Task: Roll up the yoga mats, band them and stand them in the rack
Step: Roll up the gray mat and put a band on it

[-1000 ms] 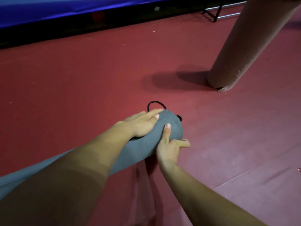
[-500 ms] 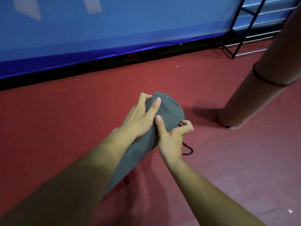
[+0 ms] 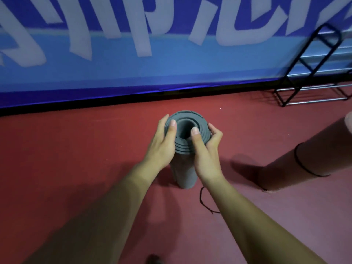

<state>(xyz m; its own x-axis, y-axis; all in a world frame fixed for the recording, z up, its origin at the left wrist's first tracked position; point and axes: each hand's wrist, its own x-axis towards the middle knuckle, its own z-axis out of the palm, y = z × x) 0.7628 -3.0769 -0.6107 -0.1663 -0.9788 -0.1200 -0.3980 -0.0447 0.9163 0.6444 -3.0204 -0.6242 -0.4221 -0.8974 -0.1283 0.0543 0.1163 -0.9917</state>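
Observation:
A rolled grey yoga mat (image 3: 184,174) stands on end on the red floor, its spiral top facing me. My left hand (image 3: 162,147) grips the roll's left side, thumb over the top rim. My right hand (image 3: 205,149) grips the right side, thumb on the inner coils. A black elastic band (image 3: 204,201) lies on the floor beside the mat's base, under my right forearm. A second rolled mat (image 3: 312,155), brownish pink with a black band round it, leans in from the right. The black wire rack (image 3: 312,67) stands at the far right by the wall.
A blue banner with white lettering (image 3: 152,44) runs along the wall behind. Red floor (image 3: 66,149) spreads to the left and in front. A dark shape (image 3: 154,259), too dim to make out, shows at the bottom edge.
The grey mat went from lying on the floor to standing upright on its end. Both hands shifted to grip its top. The black band now lies on the floor by the base.

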